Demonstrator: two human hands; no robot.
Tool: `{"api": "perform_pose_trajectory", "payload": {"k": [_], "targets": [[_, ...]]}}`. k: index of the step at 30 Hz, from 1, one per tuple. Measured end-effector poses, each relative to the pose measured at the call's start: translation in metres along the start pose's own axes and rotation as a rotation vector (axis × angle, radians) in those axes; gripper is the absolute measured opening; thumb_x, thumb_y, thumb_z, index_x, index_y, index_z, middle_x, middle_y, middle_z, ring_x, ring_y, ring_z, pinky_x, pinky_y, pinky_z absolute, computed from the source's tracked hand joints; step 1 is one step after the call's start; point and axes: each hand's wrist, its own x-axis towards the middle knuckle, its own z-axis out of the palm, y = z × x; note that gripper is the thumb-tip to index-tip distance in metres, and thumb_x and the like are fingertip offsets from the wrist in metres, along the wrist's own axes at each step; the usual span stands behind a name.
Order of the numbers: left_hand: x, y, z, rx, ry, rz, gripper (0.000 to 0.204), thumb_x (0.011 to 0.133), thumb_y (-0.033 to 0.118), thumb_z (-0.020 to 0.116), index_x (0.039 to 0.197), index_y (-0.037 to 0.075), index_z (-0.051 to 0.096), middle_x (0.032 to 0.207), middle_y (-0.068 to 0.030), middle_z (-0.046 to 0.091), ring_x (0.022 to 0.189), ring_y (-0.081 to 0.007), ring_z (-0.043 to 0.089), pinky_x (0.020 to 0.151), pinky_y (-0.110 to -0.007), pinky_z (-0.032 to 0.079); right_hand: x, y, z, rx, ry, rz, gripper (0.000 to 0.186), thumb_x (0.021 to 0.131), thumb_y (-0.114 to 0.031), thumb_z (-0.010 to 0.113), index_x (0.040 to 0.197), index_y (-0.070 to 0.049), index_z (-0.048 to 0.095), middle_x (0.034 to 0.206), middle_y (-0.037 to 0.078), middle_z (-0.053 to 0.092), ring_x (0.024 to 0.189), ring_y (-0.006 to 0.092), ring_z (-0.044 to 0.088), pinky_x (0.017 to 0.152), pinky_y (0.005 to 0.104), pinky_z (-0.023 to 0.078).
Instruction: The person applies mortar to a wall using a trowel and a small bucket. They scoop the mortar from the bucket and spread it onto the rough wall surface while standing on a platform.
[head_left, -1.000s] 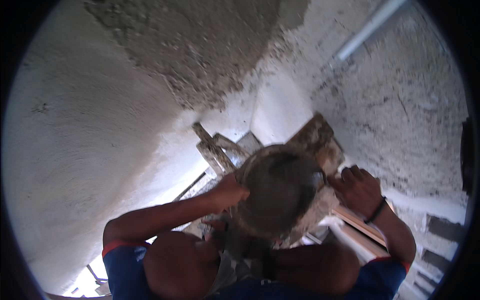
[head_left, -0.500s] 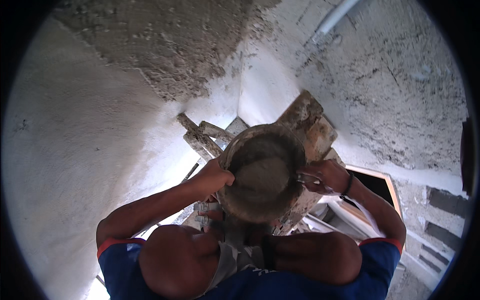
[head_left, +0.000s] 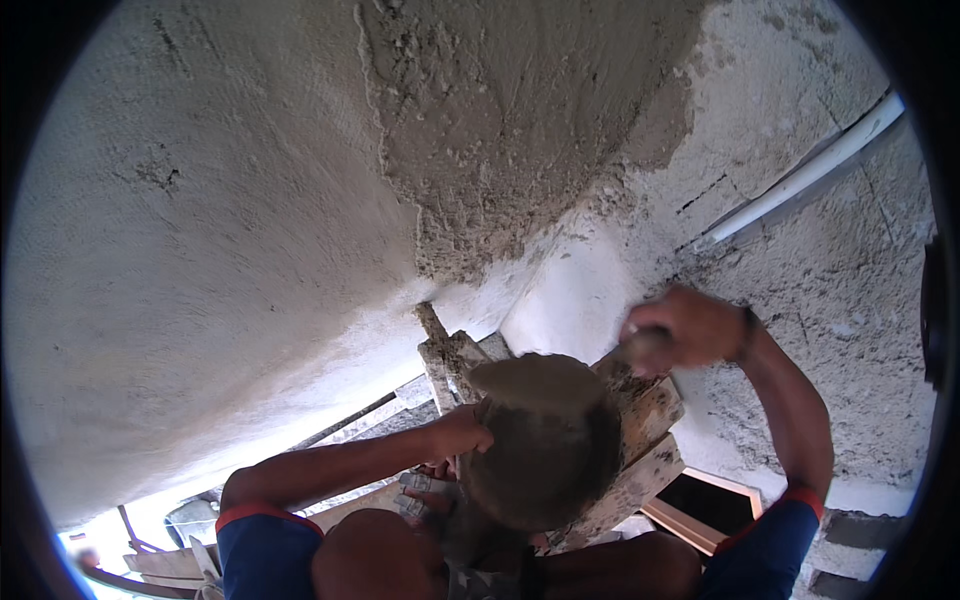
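Note:
My left hand (head_left: 460, 430) grips the left rim of a round, mortar-caked dark bowl (head_left: 540, 465), held above my knees. My right hand (head_left: 675, 325), blurred, is closed on a trowel handle (head_left: 645, 350) above and right of the bowl. A flat load of wet grey mortar (head_left: 530, 380), apparently on the trowel's blade, sits over the bowl's back part. Above them, rough fresh grey mortar (head_left: 530, 130) covers part of the plastered surface.
Mortar-stained planks (head_left: 650, 410) and crossed wooden pieces (head_left: 430, 370) lie under and behind the bowl. A white pipe (head_left: 805, 170) runs along the rough wall at upper right. A wood-framed dark opening (head_left: 700, 505) shows lower right, with blockwork (head_left: 845, 530) beside it.
My right hand has risen up and back from the bowl's right rim with the trowel. The view has tilted upward, showing more of the mortared surface, while my left hand stays on the bowl.

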Motion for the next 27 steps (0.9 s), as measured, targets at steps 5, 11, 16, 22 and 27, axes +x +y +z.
{"api": "perform_pose_trajectory", "payload": {"k": [5,11,16,22,27], "targets": [[0.003,-0.004,0.003,-0.059,-0.014,-0.106,0.037,0.067,0.007,0.06,0.104,0.003,0.063,0.074,-0.0083,0.061,0.06,-0.0207,0.06,0.045,-0.036,0.05,0.022,0.014,-0.082,-0.275,0.557,-0.334,0.036,0.084,-0.037,0.066,0.1,-0.005,0.065,0.08,0.008,0.067,0.063,0.0176,0.064,0.059,0.033,0.053],[-0.002,-0.003,0.004,-0.006,0.031,-0.107,0.035,0.066,0.006,0.059,0.101,0.002,0.063,0.072,-0.0087,0.061,0.059,-0.0203,0.059,0.044,-0.035,0.048,-0.095,-0.016,-0.05,-0.374,0.597,-0.168,0.026,0.08,-0.024,0.07,0.099,-0.007,0.064,0.078,0.007,0.064,0.065,0.0189,0.064,0.058,0.0333,0.054],[-0.004,0.036,0.036,-0.075,0.006,-0.216,0.035,0.066,0.001,0.056,0.101,0.001,0.064,0.073,-0.0086,0.061,0.066,-0.0191,0.059,0.053,-0.034,0.049,-0.121,-0.006,0.093,-0.398,0.421,0.104,0.03,0.072,-0.016,0.069,0.102,-0.01,0.064,0.088,0.01,0.06,0.078,0.0252,0.063,0.061,0.0368,0.053],[-0.015,0.053,0.066,-0.045,0.024,-0.026,0.044,0.069,0.001,0.058,0.113,0.0,0.057,0.087,-0.0079,0.063,0.076,-0.019,0.06,0.063,-0.034,0.05,-0.098,0.043,0.214,-0.825,0.491,0.242,0.032,0.078,-0.018,0.056,0.11,-0.017,0.061,0.081,0.01,0.056,0.074,0.0256,0.061,0.059,0.0389,0.053],[-0.025,0.059,0.071,0.063,0.087,-0.018,0.044,0.069,0.002,0.058,0.113,-0.002,0.057,0.085,-0.0084,0.063,0.074,-0.0182,0.06,0.063,-0.033,0.05,-0.065,0.059,0.258,-0.341,0.318,0.177,0.04,0.076,-0.023,0.065,0.115,-0.017,0.061,0.088,0.013,0.062,0.079,0.0297,0.064,0.064,0.0415,0.055]]}}
